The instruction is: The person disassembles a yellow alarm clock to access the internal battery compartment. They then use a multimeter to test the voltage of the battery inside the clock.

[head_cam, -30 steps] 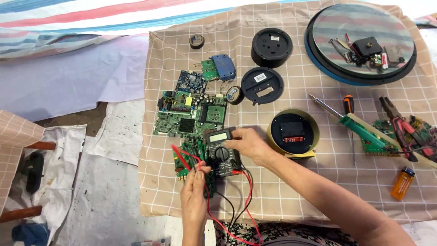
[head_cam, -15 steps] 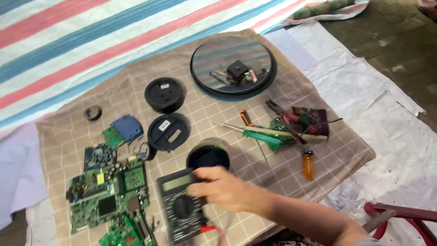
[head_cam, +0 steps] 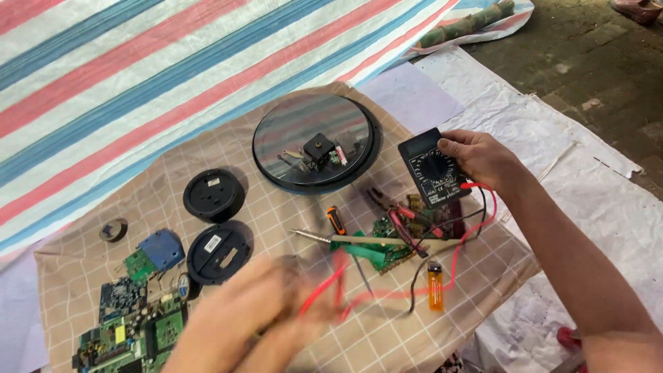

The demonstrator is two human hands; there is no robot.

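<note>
While right hand [head_cam: 483, 157] grips multimeter [head_cam: 434, 169], long axis upright, leads [head_cam: 476, 228] trailing

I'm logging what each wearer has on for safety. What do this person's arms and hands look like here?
Both are bare: no gloves and no sleeves in view. The right hand and its forearm are sharp and show no watch. The left hand is motion-blurred, so small items like rings cannot be told.

Head camera; looking steeply down; close.
</note>
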